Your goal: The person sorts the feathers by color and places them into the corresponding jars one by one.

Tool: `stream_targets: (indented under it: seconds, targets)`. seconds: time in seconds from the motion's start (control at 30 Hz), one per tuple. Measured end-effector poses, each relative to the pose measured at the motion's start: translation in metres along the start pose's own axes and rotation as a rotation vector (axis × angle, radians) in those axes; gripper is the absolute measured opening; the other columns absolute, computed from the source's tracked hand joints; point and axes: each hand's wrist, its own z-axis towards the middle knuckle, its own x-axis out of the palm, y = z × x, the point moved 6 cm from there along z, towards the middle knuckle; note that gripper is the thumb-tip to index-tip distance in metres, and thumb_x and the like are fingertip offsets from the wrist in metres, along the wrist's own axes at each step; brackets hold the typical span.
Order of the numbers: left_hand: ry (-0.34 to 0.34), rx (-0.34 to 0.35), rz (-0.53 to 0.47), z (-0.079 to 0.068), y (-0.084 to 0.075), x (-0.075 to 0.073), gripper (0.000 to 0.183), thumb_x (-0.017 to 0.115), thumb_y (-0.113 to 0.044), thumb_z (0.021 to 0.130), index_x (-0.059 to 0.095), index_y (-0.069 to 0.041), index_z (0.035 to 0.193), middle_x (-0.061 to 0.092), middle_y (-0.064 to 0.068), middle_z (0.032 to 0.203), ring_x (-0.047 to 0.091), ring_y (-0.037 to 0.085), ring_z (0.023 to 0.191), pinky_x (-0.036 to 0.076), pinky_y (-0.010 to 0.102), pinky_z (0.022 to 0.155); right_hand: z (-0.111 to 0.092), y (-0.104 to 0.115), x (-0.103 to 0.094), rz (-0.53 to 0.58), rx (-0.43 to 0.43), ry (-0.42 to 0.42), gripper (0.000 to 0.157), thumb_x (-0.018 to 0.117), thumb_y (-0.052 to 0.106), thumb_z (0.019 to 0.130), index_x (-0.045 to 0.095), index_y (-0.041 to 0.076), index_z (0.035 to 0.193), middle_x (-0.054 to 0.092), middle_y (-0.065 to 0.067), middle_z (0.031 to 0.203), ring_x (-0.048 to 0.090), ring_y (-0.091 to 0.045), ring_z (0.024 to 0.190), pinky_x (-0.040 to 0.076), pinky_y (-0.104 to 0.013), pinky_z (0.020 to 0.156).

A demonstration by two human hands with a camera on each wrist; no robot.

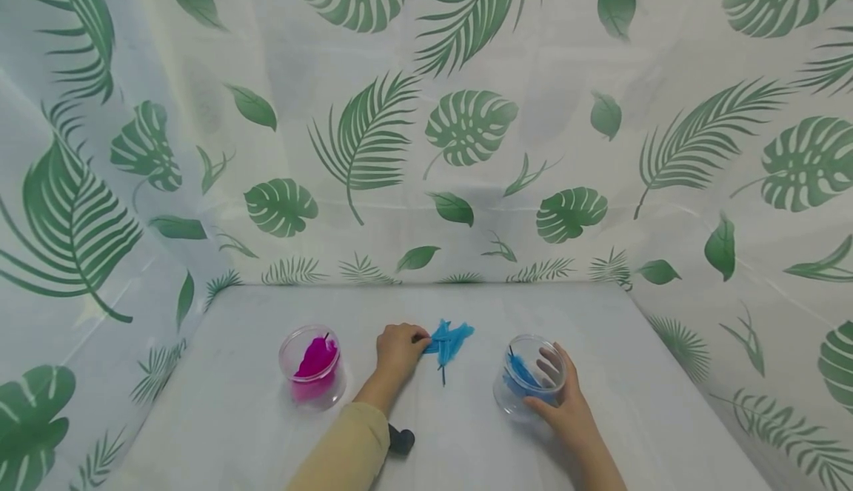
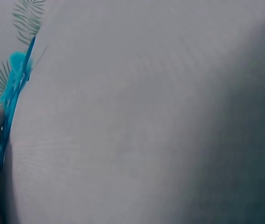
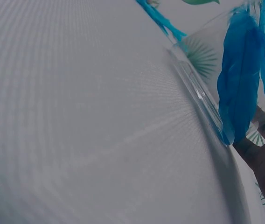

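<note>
Several light-blue feathers (image 1: 449, 341) lie in a crossed pile near the middle of the table. My left hand (image 1: 400, 346) is at the pile's left edge, with thumb and finger pinching a feather there. The left wrist view shows the blue feathers (image 2: 16, 86) side-on, and part of that hand lies outside the picture. To the right, my right hand (image 1: 568, 398) grips a clear round jar (image 1: 503, 400) from its right side, fingers behind and thumb in front. Inside the jar are blue feathers (image 1: 523, 374), seen larger in the right wrist view as a broad blue feather (image 3: 240, 74).
Left of my left arm stands another clear jar (image 1: 326, 400), holding magenta feathers (image 1: 316, 358). A small black object (image 1: 401, 441) shows beside my left sleeve. The white table (image 1: 220, 402) meets a leaf-printed sheet (image 1: 373, 246) at the back and sides.
</note>
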Motion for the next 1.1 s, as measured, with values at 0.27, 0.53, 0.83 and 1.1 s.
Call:
stream_targets:
  seconds: [0.27, 0.53, 0.83, 1.1]
  targets:
    - [0.014, 0.01, 0.021, -0.001, 0.0, 0.002, 0.012, 0.072, -0.038, 0.088, 0.076, -0.028, 0.091, 0.069, -0.004, 0.094, 0.061, 0.026, 0.1, 0.048, 0.046, 0.085, 0.001, -0.002, 0.0, -0.007, 0.026, 0.001, 0.117, 0.084, 0.027, 0.079, -0.004, 0.04, 0.157, 0.024, -0.013, 0.163, 0.032, -0.044, 0.144, 0.028, -0.066, 0.112]
    - [-0.024, -0.021, -0.049, 0.0, 0.003, 0.002, 0.012, 0.071, -0.034, 0.09, 0.076, -0.023, 0.092, 0.072, -0.002, 0.094, 0.064, 0.025, 0.099, 0.049, 0.046, 0.088, 0.0, 0.001, -0.001, -0.003, -0.001, 0.003, 0.116, 0.083, 0.024, 0.079, -0.001, 0.038, 0.157, 0.025, -0.013, 0.162, 0.034, -0.044, 0.143, 0.028, -0.066, 0.111]
    - [-0.043, -0.083, -0.343, 0.001, 0.019, -0.001, 0.012, 0.067, -0.029, 0.094, 0.072, -0.018, 0.098, 0.071, -0.003, 0.091, 0.064, 0.015, 0.088, 0.053, 0.036, 0.081, 0.0, -0.001, 0.001, -0.013, 0.012, 0.007, 0.116, 0.083, 0.025, 0.08, -0.002, 0.038, 0.157, 0.025, -0.013, 0.162, 0.034, -0.044, 0.143, 0.028, -0.064, 0.112]
    - [-0.06, -0.104, -0.5, 0.01, 0.015, -0.025, 0.014, 0.065, -0.039, 0.094, 0.072, -0.027, 0.097, 0.067, -0.008, 0.092, 0.059, 0.011, 0.088, 0.051, 0.03, 0.079, 0.0, -0.002, 0.001, -0.002, 0.024, 0.01, 0.117, 0.083, 0.027, 0.08, -0.004, 0.041, 0.156, 0.023, -0.013, 0.163, 0.031, -0.044, 0.144, 0.027, -0.065, 0.112]
